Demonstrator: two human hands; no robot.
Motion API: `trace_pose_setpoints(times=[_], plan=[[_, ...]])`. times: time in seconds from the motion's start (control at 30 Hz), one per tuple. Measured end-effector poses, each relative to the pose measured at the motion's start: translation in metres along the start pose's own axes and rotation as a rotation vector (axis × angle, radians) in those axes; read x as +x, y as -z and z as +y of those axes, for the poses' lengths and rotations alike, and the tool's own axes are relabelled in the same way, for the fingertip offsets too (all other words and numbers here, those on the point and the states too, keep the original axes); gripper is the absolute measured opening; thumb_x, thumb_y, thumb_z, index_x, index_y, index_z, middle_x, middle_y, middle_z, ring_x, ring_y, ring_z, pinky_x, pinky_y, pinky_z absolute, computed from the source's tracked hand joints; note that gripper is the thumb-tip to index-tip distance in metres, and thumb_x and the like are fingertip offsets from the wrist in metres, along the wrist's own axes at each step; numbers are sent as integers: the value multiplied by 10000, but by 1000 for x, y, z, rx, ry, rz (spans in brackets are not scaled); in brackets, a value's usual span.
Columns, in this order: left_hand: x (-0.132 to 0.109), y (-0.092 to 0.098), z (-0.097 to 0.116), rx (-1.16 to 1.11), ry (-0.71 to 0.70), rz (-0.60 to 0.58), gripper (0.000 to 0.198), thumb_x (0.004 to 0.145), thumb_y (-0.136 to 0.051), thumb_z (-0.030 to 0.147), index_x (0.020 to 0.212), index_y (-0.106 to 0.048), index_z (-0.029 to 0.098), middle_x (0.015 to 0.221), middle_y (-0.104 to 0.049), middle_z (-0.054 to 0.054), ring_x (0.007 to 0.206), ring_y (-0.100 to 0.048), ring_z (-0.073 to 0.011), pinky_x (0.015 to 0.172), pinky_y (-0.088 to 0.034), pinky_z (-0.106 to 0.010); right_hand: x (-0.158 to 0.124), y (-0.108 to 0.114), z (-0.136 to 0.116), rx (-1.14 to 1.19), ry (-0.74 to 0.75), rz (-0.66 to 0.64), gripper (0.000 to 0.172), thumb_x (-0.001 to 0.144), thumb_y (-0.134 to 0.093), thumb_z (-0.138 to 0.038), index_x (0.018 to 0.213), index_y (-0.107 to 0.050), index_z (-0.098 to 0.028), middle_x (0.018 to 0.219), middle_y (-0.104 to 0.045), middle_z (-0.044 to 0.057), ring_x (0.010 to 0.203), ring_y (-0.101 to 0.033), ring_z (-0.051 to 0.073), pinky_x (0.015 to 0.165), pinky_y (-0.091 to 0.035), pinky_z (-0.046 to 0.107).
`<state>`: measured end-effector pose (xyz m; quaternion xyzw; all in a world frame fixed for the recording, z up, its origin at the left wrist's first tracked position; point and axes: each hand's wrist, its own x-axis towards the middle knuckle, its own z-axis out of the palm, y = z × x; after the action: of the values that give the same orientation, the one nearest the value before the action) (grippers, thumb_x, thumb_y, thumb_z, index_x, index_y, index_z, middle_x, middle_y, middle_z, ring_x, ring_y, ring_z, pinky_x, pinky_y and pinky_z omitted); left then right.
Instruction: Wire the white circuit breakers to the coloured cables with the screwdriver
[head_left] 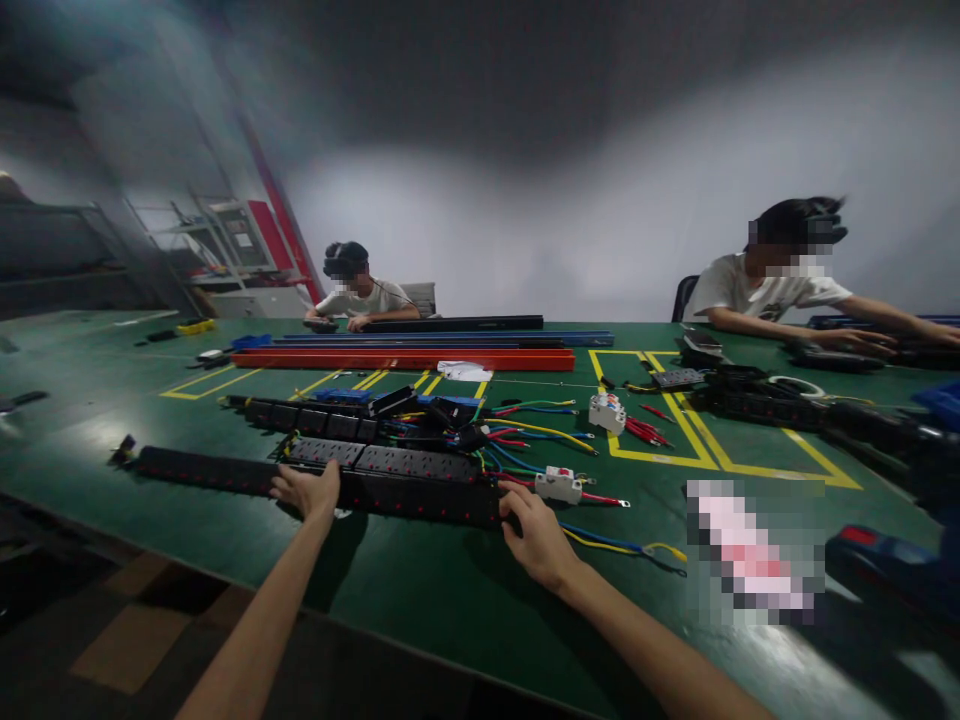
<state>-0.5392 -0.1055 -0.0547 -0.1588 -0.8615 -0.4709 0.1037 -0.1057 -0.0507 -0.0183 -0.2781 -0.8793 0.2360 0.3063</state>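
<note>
Right hand (536, 535) closes round the end of the long black power strip (420, 497), lower centre of frame; left hand (306, 490) lies over it further left, whether clasping I cannot tell. It looks stiff and weighty: best held two-handed, clear of the loose wires (525, 432) behind.

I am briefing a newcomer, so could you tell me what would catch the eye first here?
A long black strip lies along the near edge of the green table, with the left hand resting on it and the right hand holding its end. Behind it sprawls a tangle of coloured wires, and further back lies a long red rail.
</note>
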Motion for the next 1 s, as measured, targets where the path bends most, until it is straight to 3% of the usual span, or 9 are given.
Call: trace_pose_setpoints(times=[0.23,0.37,0.47,0.7,0.87,1.0], plan=[[6,-12,-2,-22,20,44,893,786,-643,382,1455,-190,3,1486,-232,-307,1421,-166,-474,1163,-143,-591,-22,26,13,-58,21,10,214,861,-478,-67,990,-594,-193,1300,-558,84,1191,-560,184,1001,-468,344],[7,-16,0,-21,14,75,815,809,-622,378,1423,-232,9,1477,-251,-278,1417,-186,-452,1164,-135,-570,-32,39,20,-127,9,-28,242,854,-477,-56,1007,-606,-193,1134,-623,72,1034,-609,177,888,-501,307],[8,-18,3,-10,7,105,786,809,-620,386,1414,-256,41,1487,-256,-270,1431,-187,-414,1179,-119,-536,-37,42,22,-184,-11,-61,264,835,-482,-31,997,-614,-193,1042,-644,54,924,-614,164,819,-494,276],[9,-22,11,21,30,119,817,776,-653,468,1406,-313,76,1467,-314,-260,1412,-228,-424,1159,-141,-565,-34,42,17,-291,-39,-77,290,830,-481,-12,1000,-627,-196,1040,-657,57,942,-600,177,855,-459,292],[7,-22,14,25,62,100,859,756,-689,519,1409,-341,82,1499,-251,-285,1400,-215,-481,1124,-184,-595,-30,48,13,-323,-59,-44,207,883,-494,-98,997,-636,-197,983,-663,65,889,-608,182,818,-467,295],[0,-12,14,-1,27,93,844,778,-683,509,1423,-321,102,1506,-249,-270,1418,-202,-458,1131,-197,-573,-41,67,1,-307,-117,59,147,920,-510,-205,1016,-621,-193,1037,-661,83,941,-618,209,850,-476,338]])
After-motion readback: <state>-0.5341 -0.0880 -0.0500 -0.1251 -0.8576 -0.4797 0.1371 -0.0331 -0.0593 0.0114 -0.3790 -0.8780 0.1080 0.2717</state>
